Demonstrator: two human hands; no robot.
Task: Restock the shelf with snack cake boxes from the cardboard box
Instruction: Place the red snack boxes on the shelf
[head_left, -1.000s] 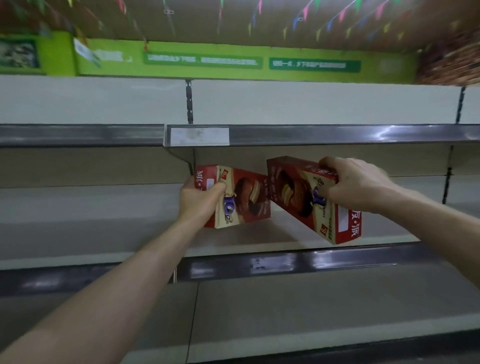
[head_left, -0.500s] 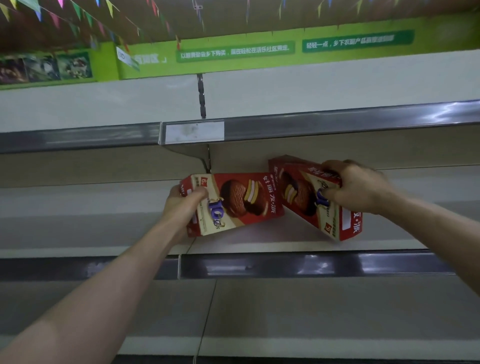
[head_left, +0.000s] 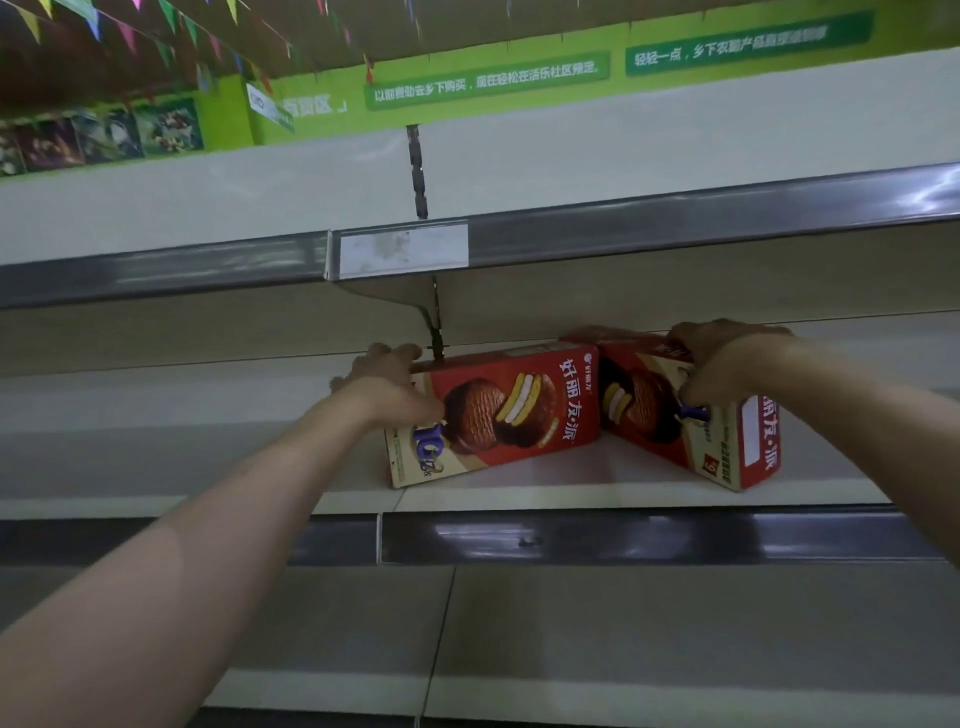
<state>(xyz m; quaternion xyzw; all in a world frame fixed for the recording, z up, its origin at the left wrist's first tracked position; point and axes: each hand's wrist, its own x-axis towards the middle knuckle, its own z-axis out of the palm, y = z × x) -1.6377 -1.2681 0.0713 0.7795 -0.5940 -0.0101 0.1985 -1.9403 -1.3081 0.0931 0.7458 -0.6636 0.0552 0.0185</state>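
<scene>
The two snack cake boxes (head_left: 498, 415) (head_left: 691, 415) look like printed cardboard with a slight sheen. The shelf (head_left: 519, 493) has a matt pale surface, and its front rail (head_left: 623, 538) is glossy grey plastic or metal.

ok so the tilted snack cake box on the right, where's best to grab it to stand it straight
Grip the right snack cake box by its top edge from above and in front, probably as the right hand does now. It leans with its lower end on the shelf, and the left box crowds its left side.
</scene>
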